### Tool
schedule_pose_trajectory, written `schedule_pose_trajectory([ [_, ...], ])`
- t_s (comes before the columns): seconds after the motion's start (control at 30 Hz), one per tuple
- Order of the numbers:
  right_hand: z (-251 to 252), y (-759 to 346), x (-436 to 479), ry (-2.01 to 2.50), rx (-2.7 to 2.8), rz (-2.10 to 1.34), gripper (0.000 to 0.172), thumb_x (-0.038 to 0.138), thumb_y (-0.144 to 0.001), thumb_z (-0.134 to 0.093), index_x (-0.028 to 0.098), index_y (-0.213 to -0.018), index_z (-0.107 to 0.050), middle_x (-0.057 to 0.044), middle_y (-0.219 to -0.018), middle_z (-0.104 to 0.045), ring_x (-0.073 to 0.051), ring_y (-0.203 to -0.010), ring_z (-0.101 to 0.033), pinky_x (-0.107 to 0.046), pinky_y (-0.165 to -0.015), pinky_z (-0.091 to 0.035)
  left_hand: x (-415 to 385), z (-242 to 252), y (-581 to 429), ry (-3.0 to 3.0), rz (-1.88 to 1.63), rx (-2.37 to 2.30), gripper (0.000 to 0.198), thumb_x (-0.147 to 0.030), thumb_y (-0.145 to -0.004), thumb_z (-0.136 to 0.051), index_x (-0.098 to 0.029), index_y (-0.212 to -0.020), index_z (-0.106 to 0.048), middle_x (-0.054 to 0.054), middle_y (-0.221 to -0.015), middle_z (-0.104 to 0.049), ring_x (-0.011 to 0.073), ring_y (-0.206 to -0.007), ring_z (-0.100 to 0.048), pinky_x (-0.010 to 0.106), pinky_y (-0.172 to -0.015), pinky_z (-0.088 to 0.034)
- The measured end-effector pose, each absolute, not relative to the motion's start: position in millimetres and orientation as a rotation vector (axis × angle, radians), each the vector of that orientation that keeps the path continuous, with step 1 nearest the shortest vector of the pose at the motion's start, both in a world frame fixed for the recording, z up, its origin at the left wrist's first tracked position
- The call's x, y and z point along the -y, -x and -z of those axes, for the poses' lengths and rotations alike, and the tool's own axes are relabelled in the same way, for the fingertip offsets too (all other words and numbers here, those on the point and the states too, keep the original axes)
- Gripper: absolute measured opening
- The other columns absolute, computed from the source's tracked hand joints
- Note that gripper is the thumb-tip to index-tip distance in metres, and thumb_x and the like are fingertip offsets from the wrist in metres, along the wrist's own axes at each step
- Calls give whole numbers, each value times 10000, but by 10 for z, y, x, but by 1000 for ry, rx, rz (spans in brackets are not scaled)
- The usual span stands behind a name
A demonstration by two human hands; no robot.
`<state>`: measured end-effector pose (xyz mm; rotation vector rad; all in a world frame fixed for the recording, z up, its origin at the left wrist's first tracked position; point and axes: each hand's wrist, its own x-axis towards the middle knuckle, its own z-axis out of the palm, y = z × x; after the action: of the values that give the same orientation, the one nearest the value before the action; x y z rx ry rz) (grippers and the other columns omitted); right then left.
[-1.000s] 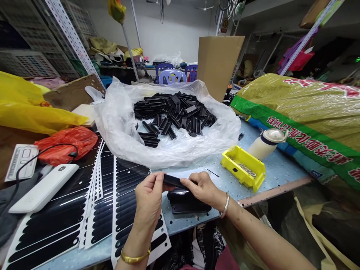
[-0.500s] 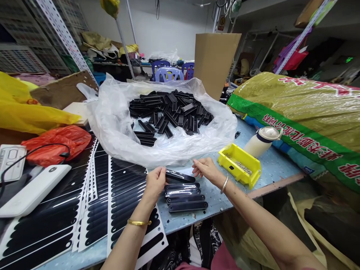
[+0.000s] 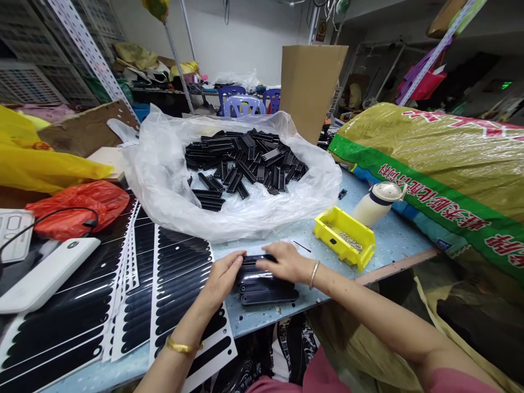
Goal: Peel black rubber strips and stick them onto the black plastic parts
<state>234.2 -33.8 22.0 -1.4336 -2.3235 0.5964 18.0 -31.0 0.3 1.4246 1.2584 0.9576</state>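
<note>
1. The left hand (image 3: 223, 275) reaches in from the lower left; its thumb and fingertips pinch the left end of the top strip (image 3: 257, 258), a glossy black piece with rounded ends; a gold bangle (image 3: 182, 346) sits on that wrist.
2. The right hand (image 3: 284, 262) lies palm down over the right part of the same strip, fingers bent onto it; whether it grips or only presses I cannot tell; a silver bangle (image 3: 314, 274) circles that wrist.
3. The top strip lies at the far end of a row of black strips (image 3: 270, 296), which rest side by side, touching, on the pale blue table (image 3: 393, 240) near its front edge; the row sits between the two forearms.
4. Just left of the row lie white sticker sheets (image 3: 180, 273) bearing long black ovals, several sheets overlapping; the left wrist crosses one of them.
5. Behind the hands a clear plastic bag (image 3: 164, 174) is spread open; a heap of black ribbed parts (image 3: 241, 161) fills its middle.
6. To the right of the hands stands a yellow tray (image 3: 327, 233) with small metal pins in it; a white bottle (image 3: 374, 204) lies tilted just behind it.
7. A printed sack (image 3: 442, 164) rests along the table's right side; a cardboard box (image 3: 311, 87) stands beyond the bag.
8. At far left a white power bank (image 3: 45, 273) lies near a red bag (image 3: 77, 207).
</note>
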Motion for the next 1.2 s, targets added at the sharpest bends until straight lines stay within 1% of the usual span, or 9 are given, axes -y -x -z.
schedule_pose_trajectory([
  [0.13,-241,-2334,564,1276,2583,-433,872,753,-692,-665,82,-1241,-573,-212,-1125,-639,-341,-1006,-587,-454,-881,-457,557,-34,-119,-1025,-1081,-1155,561,-551,-748,-686,-142,-1132,-698,168,-1191,-689,322,-1193,-590,445,-999,-462],
  [0.27,-300,-2394,646,1228,2652,-324,1101,804,-605,-673,56,-1381,-453,-269,-1283,-540,-401,-1087,-541,-555,-917,-418,881,-21,-75,-768,-1210,-1171,587,-524,-791,-686,-170,-1255,-627,177,-1315,-615,321,-1281,-522,463,-1045,-434],
  [0.47,-202,-2284,788,1169,2857,-253,1130,703,-624,-725,11,-1444,-370,-325,-1450,-354,-467,-1200,-433,-613,-954,-352,1199,128,-316,-720,-1194,-1059,644,-546,-819,-659,-206,-1357,-558,146,-1412,-543,282,-1362,-432,421,-1172,-279],
  [0.77,-228,-2470,697,1187,2757,-376,1217,781,-592,-702,37,-1478,-324,-302,-1444,-388,-449,-1226,-447,-628,-963,-374,1065,105,-211,-784,-1280,-1139,612,-513,-840,-646,-209,-1362,-546,141,-1396,-559,288,-1349,-450,424,-1138,-347],
  [0.87,-83,-2605,739,1160,2576,-402,1082,783,-711,-603,50,-1467,-352,-287,-1407,-448,-418,-1229,-478,-606,-992,-395,1026,127,-243,-763,-1355,-1107,620,-537,-880,-575,-224,-1409,-489,128,-1450,-507,270,-1373,-418,413,-1148,-333],
  [0.97,147,-2599,834,1202,2259,-392,731,604,-932,-435,88,-1448,-388,-240,-1364,-514,-341,-1238,-508,-531,-1025,-423,999,215,-361,-833,-1373,-1119,592,-526,-908,-533,-236,-1421,-476,99,-1502,-445,250,-1411,-356,386,-1177,-279],
  [1.03,273,-2512,888,1263,2070,-380,563,478,-994,-373,112,-1417,-434,-208,-1328,-555,-302,-1221,-532,-493,-1027,-442,985,268,-438,-910,-1350,-1148,564,-512,-919,-523,-225,-1404,-501,92,-1510,-435,244,-1423,-334,378,-1194,-238],
  [1.13,335,-2390,903,1307,1961,-371,465,421,-1005,-369,139,-1341,-525,-185,-1273,-602,-289,-1189,-561,-477,-1016,-459,960,282,-489,-903,-1339,-1154,552,-507,-925,-513,-213,-1392,-512,104,-1466,-492,245,-1397,-383,391,-1189,-248],
  [1.2,273,-2383,862,1291,2010,-359,493,475,-987,-399,138,-1313,-550,-193,-1264,-606,-305,-1174,-570,-488,-1001,-464,936,249,-479,-821,-1351,-1122,553,-509,-921,-519,-206,-1383,-513,124,-1421,-539,247,-1365,-432,400,-1168,-289],
])
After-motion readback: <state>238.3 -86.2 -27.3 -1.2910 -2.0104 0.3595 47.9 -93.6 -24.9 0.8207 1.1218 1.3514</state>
